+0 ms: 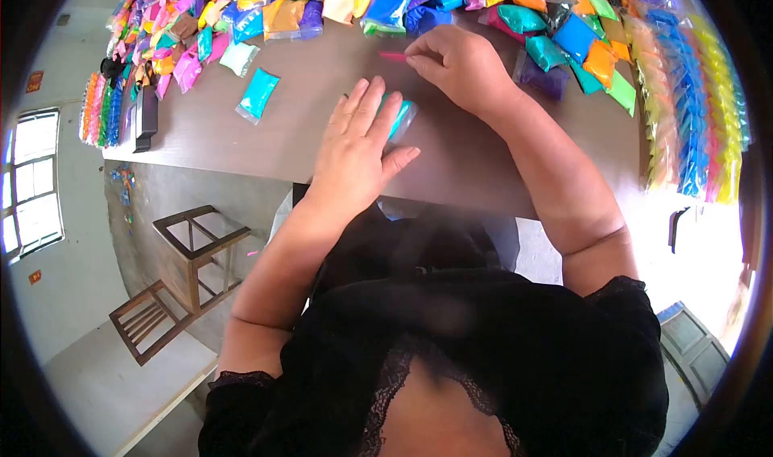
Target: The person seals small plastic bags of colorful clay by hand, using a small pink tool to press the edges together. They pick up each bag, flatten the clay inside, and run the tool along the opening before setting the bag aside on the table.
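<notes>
My left hand (352, 144) lies flat with its fingers stretched out, partly covering a small clear packet of teal clay-like material (398, 120) near the table's front edge. Past it, the fingertips of my right hand (465, 69) pinch a thin pink strip (393, 55) that points left over the table. To the left of both hands, a second teal packet (259, 93) rests by itself on the brown tabletop (298, 70).
A heap of small colourful packets (386, 6) runs along the table's far side. Long strips of joined packets (691, 103) lie at the right. A black box-like object (146, 117) stands near the left edge, and a wooden stool (201, 231) is on the floor.
</notes>
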Demonstrator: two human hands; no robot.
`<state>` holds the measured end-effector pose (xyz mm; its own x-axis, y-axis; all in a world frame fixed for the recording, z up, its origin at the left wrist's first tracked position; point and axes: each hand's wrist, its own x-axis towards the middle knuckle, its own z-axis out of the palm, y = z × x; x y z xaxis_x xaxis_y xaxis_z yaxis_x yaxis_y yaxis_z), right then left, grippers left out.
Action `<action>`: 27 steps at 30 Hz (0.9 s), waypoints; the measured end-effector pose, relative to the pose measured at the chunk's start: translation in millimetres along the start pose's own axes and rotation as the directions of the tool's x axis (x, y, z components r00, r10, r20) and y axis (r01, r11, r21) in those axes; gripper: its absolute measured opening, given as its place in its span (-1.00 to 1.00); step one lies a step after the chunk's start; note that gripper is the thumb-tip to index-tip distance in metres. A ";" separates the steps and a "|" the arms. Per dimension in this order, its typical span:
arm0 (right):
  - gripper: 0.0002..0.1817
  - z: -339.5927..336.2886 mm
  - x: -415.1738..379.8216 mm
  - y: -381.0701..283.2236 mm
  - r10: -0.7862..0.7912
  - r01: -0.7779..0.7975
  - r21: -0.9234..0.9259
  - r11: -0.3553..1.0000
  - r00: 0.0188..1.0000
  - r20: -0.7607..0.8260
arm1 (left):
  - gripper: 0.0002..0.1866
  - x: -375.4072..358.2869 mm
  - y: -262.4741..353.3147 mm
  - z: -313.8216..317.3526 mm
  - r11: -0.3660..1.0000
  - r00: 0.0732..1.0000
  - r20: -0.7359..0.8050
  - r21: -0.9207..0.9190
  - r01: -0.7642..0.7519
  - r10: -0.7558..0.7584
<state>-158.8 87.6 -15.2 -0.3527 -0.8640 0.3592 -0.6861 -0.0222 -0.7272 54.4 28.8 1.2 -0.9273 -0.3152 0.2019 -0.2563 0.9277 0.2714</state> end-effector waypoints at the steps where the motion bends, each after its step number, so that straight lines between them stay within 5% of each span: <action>1: -0.84 -0.6 1.6 -0.7 -0.011 0.011 -0.001 1.000 1.000 -0.006 | -0.29 1.1 0.3 -2.3 1.000 1.000 0.025 0.000 0.014 -0.014; 8: -0.84 0.7 -2.7 3.1 -0.038 0.038 -0.014 0.999 0.999 -0.005 | -0.34 -2.3 9.7 -0.2 0.999 0.999 0.038 0.053 0.010 -0.012; 11: -0.84 -0.4 -0.1 3.4 -0.053 0.053 -0.013 0.999 0.999 0.000 | -0.24 -2.7 5.6 -8.1 0.997 0.997 0.014 0.011 -0.079 0.079; 14: -0.84 -0.4 -1.4 3.7 -0.024 0.024 0.006 1.000 1.000 0.010 | -0.14 -3.3 3.6 -8.3 1.000 0.998 -0.066 0.012 0.001 0.000; 20: -0.83 -1.1 0.9 2.0 -0.006 0.006 0.002 1.000 1.000 0.019 | -0.05 -2.9 -5.4 -4.3 1.000 0.998 0.055 -0.004 -0.028 0.028; 22: -0.82 0.4 -0.8 3.6 -0.012 0.012 0.008 1.000 1.000 0.011 | -0.04 -1.3 -2.4 -7.6 1.000 0.992 -0.123 0.008 -0.002 0.002; 25: -0.83 0.0 -1.6 2.9 -0.035 0.035 -0.027 0.999 0.999 0.015 | -0.03 -3.7 -3.9 -1.5 0.999 0.999 0.031 0.034 -0.008 0.007; 27: -0.83 -2.0 -0.4 0.6 -0.002 0.003 -0.023 1.000 0.999 0.036 | -0.04 -0.4 -6.6 -7.0 0.998 1.000 -0.004 -0.066 0.005 -0.005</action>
<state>-160.4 89.0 -14.6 -0.3280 -0.8816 0.3395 -0.7017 -0.0133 -0.7124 58.4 21.5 5.9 -0.9248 -0.3209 0.2045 -0.2422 0.9109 0.3341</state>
